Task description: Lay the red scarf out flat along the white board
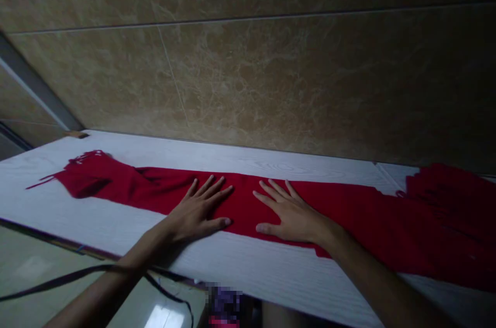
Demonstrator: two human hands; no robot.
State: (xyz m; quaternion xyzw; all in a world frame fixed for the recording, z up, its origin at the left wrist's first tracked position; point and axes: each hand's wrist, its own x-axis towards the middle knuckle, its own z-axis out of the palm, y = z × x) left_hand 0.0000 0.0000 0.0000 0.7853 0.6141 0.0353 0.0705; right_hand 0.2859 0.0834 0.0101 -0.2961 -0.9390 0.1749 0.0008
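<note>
We see the left hand (197, 214) and the right hand (290, 214) both open and flat, with palms down and fingers spread, pressing side by side on the middle of a long red fabric scarf (242, 204). The thumbs point toward each other. The scarf looks soft and matte, smooth between the hands and wrinkled further left. It lies on a white wood-grained table (248, 266), beside a brown, glossy marbled wall (248, 85). Its long axis runs from left to right, along the wall, and its thin fringe (83, 157) points left.
</note>
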